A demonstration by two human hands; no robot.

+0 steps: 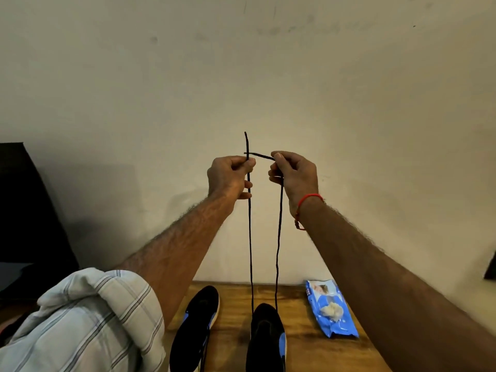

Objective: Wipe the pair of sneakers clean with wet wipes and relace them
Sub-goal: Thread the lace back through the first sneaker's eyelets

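Two black sneakers with blue panels stand on the wooden table, the left sneaker (194,328) and the right sneaker (267,339). A black shoelace (250,251) rises in two strands from the right sneaker's toe end. My left hand (228,178) pinches the left strand near its tip, which sticks up above my fingers. My right hand (294,175) pinches the right strand, its tip pointing left toward the other. Both hands are raised high in front of the wall, close together.
A blue pack of wet wipes (331,308) lies on the wooden table (236,312) right of the sneakers, a wipe bunched at its opening. A plain wall (268,76) stands just behind the table. A dark object (26,210) sits at the far left.
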